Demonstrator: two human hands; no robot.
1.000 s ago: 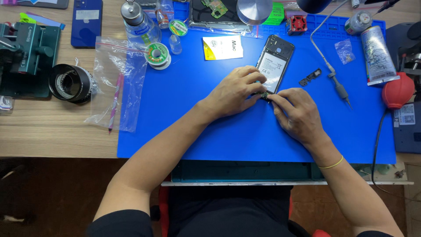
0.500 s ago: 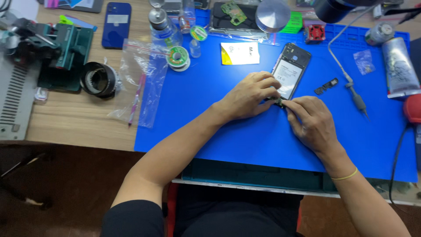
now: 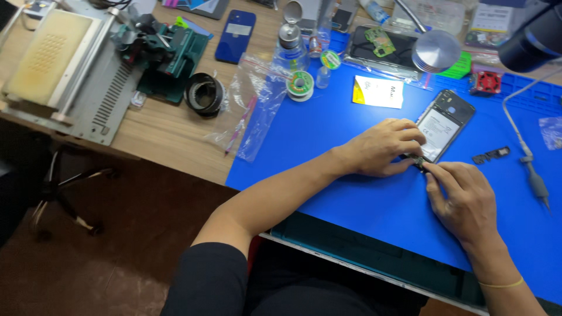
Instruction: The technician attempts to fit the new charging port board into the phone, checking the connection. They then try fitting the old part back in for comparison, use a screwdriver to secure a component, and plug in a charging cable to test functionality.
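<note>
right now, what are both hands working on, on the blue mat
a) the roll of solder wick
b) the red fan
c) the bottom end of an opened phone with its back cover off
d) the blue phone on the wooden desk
c: the left hand and right hand meet at the lower end of the opened phone on the blue mat, fingers pinching a small part there; whether either grips it firmly cannot be told.
</note>
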